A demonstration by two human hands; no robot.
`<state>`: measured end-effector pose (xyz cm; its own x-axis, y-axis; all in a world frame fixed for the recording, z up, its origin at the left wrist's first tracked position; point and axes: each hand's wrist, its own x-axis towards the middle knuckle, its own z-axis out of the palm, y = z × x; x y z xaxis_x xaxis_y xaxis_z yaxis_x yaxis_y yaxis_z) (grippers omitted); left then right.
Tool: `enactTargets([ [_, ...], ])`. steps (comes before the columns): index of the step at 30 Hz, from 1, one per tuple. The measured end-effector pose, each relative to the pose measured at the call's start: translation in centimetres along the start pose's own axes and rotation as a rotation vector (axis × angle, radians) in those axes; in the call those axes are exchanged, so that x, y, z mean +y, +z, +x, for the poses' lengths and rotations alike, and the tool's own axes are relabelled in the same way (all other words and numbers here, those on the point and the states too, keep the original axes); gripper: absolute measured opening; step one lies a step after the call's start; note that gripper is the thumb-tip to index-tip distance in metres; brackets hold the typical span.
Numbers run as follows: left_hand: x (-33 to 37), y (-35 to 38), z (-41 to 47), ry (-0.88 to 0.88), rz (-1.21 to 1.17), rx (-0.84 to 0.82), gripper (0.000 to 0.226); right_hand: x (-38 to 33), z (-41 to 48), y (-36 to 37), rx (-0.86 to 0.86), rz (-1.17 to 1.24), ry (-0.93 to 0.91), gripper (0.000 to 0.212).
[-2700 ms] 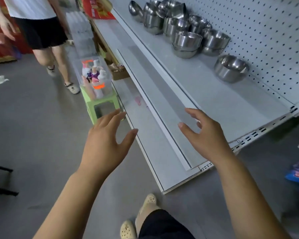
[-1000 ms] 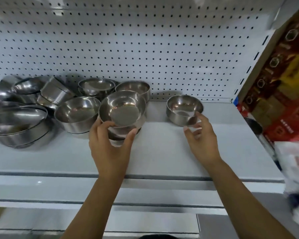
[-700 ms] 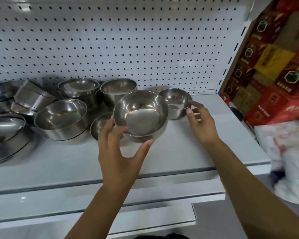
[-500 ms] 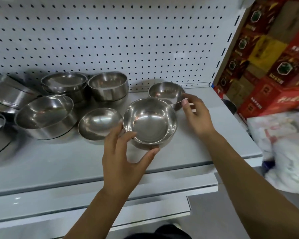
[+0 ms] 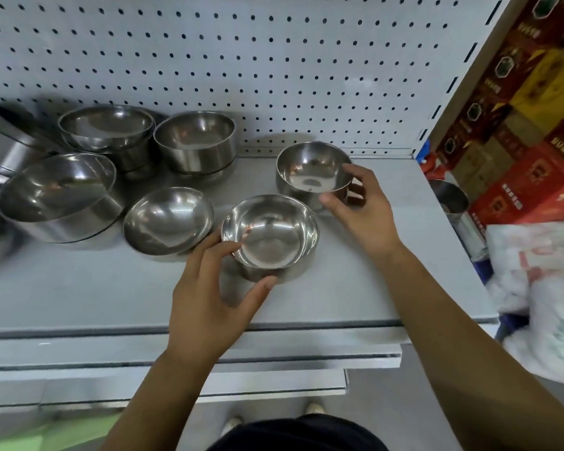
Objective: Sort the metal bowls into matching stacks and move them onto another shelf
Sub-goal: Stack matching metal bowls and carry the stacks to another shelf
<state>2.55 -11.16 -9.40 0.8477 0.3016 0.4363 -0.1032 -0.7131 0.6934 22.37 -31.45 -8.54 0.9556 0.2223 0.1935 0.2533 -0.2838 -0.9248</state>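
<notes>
The front bowl point(image 5: 269, 237) is gripped by the left hand point(image 5: 209, 301), the small bowl point(image 5: 311, 170) by the right hand point(image 5: 362, 216), both at the shelf point(image 5: 111, 288); rims should be compared before nesting.

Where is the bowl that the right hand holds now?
Head view: the small bowl in the right hand is right of centre, near the pegboard, just behind the front bowl gripped by the left hand.

Metal bowls point(image 5: 271, 232): shiny silver, mirror-like. Shelf point(image 5: 111, 288): plain pale grey. Pegboard point(image 5: 241, 60) at far side: white, regular grid of dark holes. Boxes point(image 5: 528, 131) at right: red, dark brown, yellow, printed emblems. Bag point(image 5: 547, 288) near right: white, faint pink print.
</notes>
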Motion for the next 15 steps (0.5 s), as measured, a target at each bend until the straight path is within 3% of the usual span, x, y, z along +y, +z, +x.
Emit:
enactTargets([
  [9, -0.1, 0.1, -0.1, -0.091, -0.117, -0.001, 0.072, 0.2, -0.1, 0.2, 0.061, 0.062, -0.034, 0.046],
  [15, -0.2, -0.1, 0.2, -0.135, -0.141, -0.012, 0.081, -3.2, -1.9, -0.7, 0.108, 0.246, -0.198, 0.054],
])
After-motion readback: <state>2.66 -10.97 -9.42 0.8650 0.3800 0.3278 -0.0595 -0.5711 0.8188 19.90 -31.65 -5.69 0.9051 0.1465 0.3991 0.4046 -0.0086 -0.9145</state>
